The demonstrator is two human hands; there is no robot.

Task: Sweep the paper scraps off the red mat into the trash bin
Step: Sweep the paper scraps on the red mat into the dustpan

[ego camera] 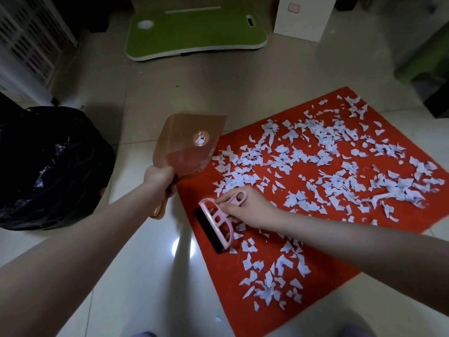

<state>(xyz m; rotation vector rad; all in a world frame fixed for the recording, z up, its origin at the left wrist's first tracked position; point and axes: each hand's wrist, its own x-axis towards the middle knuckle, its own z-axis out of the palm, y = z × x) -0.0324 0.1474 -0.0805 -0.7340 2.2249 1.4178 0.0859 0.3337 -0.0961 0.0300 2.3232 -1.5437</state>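
**Dustpan and brush at the mat's left edge, scraps not yet swept**

The left hand is closed around the handle of a translucent orange-brown dustpan. The pan's wide mouth points away from the person, and part of it overlaps the far-left edge of the red mat. Whether the pan touches the mat cannot be told.

The right hand has its fingers curled around the pink handle of a small brush. The brush's black bristles are down on the mat, near its left edge.

Pale paper scraps lie scattered over most of the mat, thickest towards the right and far side, with another cluster at the near corner. A strip of bare red shows to the left of the brush.

The mat lies on a pale tiled floor. The trash bin, lined with a black bag, stands on the floor to the left, apart from the mat.

Against the far wall sit a green lap desk and a white box.
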